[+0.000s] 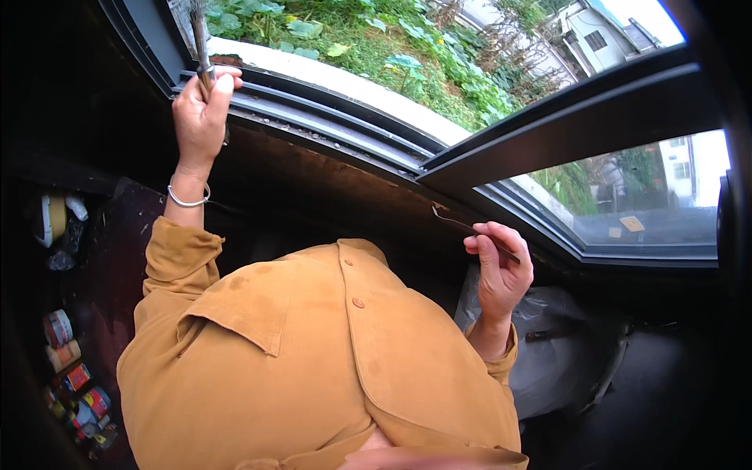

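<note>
My left hand (202,117) is raised at the window frame's left end, its fingers closed around a brush (200,43). The brush stands nearly upright, with its greyish bristle end pointing up toward the glass. Just below and right of that hand runs the dark sliding-window track (313,125), with crumbs of debris along its inner edge. My right hand (501,270) pinches a thin metal tool (454,222) with a small curved tip. That tip points left, close to the brown wall below the sill and apart from the track.
A sliding window sash (611,196) fills the right side. Outside lies a white ledge (337,86) with green plants beyond. Clear plastic sheeting (540,352) hangs or lies at lower right. Tape rolls and small packages (59,329) sit on a dark surface at left.
</note>
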{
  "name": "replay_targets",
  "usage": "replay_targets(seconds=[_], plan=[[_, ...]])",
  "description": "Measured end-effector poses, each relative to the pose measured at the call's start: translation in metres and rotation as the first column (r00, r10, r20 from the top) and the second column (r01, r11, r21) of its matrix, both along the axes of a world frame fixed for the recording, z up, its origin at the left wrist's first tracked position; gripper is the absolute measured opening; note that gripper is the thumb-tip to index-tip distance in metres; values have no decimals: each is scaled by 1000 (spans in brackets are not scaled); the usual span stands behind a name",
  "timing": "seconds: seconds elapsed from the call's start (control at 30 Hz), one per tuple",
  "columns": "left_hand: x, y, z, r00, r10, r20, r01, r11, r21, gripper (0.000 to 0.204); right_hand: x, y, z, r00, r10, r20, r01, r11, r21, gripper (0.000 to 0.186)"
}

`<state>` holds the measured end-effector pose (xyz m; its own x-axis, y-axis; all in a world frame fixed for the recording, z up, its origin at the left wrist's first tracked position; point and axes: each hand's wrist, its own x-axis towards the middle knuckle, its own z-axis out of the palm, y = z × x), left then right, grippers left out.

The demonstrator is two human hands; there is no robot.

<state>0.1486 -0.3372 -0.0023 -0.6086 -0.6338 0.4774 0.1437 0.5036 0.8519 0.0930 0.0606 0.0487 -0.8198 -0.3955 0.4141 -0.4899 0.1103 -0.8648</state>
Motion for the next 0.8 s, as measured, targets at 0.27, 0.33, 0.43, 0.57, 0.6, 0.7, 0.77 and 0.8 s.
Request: replay_targets(seconds=[0.27,0.33,0.43,0.57,0.6,0.7,0.77,0.8], plan=[[-35,-69,-10,974,225,12,-209,921,-328,17,-9,-76,36,998,19,58,-35,956,290,8],[-35,-77,-17,954,300,-2,-259,818,-513,17,-10,-90,37,999,38,2,-36,928,371,7],[-33,-88,-19,931,351,104,-241,801,-547,22,-22,-106,39,986,98,-138,-16,866,499,10],[-35,-97,-25,914,396,87,-259,735,-627,19,-28,-123,42,996,63,-61,-10,777,630,12],[-34,-100,-26,913,400,75,-261,716,-647,18,-29,-128,42,998,51,-36,-16,758,652,12],[-35,-96,-24,899,436,52,-297,691,-659,18,-31,-138,46,988,129,-84,-27,681,732,11],[-33,-96,-22,895,442,62,-289,681,-673,18,-32,-141,43,974,189,-123,-34,664,747,10],[-33,-94,-23,897,437,69,-281,684,-673,18,-32,-141,41,976,186,-111,-40,658,752,10]])
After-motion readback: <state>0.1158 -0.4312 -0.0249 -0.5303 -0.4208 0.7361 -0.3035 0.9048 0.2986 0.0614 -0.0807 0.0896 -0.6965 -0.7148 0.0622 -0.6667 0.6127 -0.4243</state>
